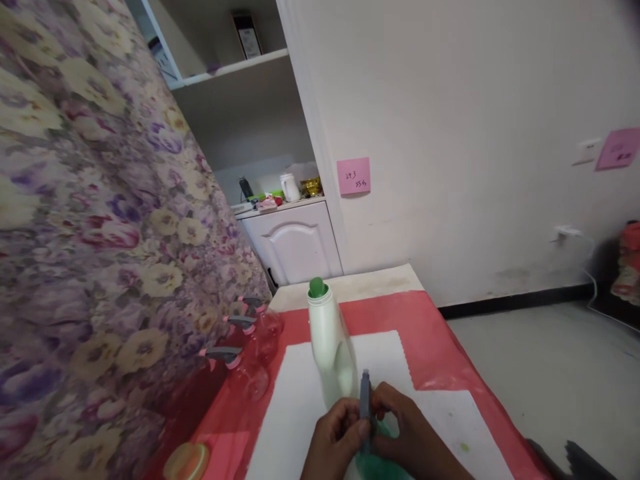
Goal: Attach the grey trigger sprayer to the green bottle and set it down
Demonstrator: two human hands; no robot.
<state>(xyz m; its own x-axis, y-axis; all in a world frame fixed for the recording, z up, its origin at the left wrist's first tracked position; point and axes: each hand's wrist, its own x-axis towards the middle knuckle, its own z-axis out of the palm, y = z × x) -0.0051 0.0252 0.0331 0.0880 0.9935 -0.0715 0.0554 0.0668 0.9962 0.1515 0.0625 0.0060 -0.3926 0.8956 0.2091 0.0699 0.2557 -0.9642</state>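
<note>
Near the bottom centre, my left hand [336,437] and my right hand [403,427] are closed together on a grey spray head [365,397], one from each side. Below it a green transparent bottle [383,463] shows partly, the rest hidden by my hands and the frame edge. Just beyond my hands stands a pale green jug [327,340] with an open neck and a handle. A green cap [317,288] shows behind the jug's mouth or in it; I cannot tell which. White paper [295,400] lies under these things.
Several clear spray bottles [250,377] with grey and pink heads stand along the left edge of the red-covered table [435,347]. A round yellowish lid or jar [187,461] is at the front left. A floral curtain [100,233] hangs close on the left, and a wall rises behind.
</note>
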